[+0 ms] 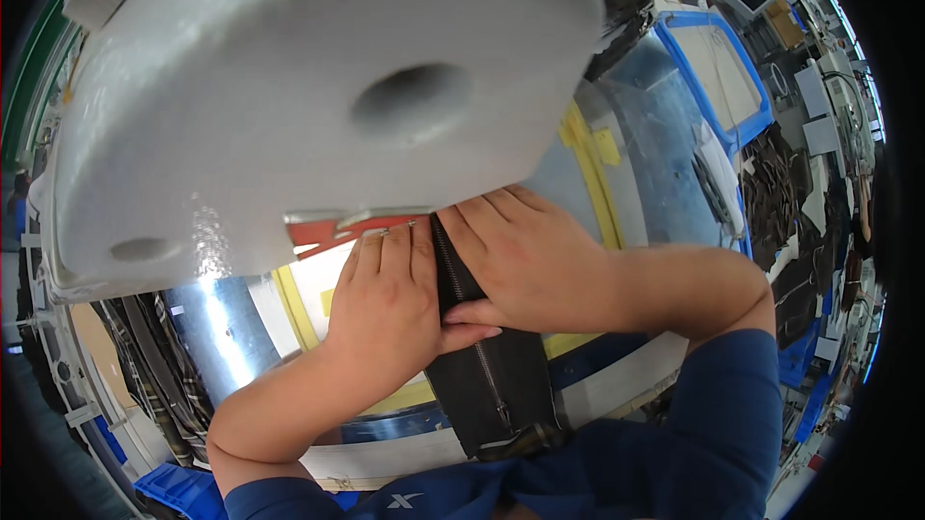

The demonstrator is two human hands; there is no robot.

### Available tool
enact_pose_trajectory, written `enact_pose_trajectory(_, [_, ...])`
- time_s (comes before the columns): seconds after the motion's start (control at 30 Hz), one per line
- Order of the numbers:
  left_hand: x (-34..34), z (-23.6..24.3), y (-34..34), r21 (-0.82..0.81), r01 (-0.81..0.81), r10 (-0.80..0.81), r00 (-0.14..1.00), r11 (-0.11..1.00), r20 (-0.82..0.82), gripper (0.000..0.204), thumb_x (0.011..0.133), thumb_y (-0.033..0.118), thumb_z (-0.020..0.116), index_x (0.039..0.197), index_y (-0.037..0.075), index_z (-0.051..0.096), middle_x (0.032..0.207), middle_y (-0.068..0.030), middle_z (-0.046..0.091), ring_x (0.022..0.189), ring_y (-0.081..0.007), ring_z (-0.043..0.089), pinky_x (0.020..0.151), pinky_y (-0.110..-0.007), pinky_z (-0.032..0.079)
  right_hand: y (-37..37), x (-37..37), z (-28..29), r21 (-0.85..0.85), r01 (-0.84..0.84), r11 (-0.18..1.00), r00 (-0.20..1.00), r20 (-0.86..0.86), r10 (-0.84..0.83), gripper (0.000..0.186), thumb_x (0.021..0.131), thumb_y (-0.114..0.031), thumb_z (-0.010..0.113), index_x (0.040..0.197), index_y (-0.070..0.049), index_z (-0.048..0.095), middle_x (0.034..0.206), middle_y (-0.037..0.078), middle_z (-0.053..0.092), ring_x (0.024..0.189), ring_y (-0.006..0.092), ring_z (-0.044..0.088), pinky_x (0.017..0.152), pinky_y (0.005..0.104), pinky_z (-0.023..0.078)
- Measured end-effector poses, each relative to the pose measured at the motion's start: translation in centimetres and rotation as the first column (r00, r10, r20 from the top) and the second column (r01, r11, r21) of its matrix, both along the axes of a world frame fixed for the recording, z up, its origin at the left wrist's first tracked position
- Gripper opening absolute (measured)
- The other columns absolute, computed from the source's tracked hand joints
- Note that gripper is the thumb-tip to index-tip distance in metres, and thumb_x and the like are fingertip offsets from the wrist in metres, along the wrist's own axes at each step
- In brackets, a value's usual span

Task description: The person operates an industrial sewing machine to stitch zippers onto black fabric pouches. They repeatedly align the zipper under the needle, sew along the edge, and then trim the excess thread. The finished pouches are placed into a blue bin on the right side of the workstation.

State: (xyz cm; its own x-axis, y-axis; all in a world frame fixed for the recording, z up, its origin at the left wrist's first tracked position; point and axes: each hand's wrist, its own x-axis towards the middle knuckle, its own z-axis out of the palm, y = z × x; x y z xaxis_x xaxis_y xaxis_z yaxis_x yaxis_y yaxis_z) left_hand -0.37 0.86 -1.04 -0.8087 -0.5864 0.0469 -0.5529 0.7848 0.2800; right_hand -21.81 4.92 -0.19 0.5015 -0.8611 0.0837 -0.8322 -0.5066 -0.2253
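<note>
The zippered black cloth (520, 361) ran from lower centre up between the left hand (383, 303) and right hand (525, 260), fingers close together and flattened. The step seemed to be aligning it by the white machine (260, 125); the next move called for even pressure.

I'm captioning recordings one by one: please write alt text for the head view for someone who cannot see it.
A person's bare left grip and right grip lie palm-down on dark fabric, on either side of its metal zipper, thumbs across it. A large white machine fills the upper left; a blue-rimmed tray sits at upper right.
</note>
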Motion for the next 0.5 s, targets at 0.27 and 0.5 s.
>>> enact_pose_trajectory(0.27, [-0.04,0.01,-0.02,-0.004,0.004,-0.004,1.000,1.000,-0.028,0.128,0.062,0.074,0.087,0.139,-0.023,0.053,0.138,-0.0351,0.060,0.126,-0.0508,0.061,0.114,-0.053,0.048,-0.14,-0.05,0.07,0.000,0.005,1.000,1.000,0.002,-0.005,0.100,0.083,-0.058,0.079,0.144,0.016,0.054,0.144,0.031,0.059,0.135,0.0406,0.058,0.116,0.0461,0.044])
enact_pose_trajectory(0.5, [-0.04,-0.06,0.01,0.008,-0.017,0.017,0.999,1.000,-0.045,0.128,0.060,0.073,0.088,0.140,-0.021,0.054,0.137,-0.0345,0.061,0.125,-0.0491,0.062,0.114,-0.053,0.048,-0.22,0.02,0.40,0.024,0.005,1.000,1.000,-0.031,-0.005,0.099,0.083,-0.058,0.079,0.144,0.016,0.054,0.145,0.030,0.059,0.136,0.0402,0.057,0.115,0.0464,0.044])
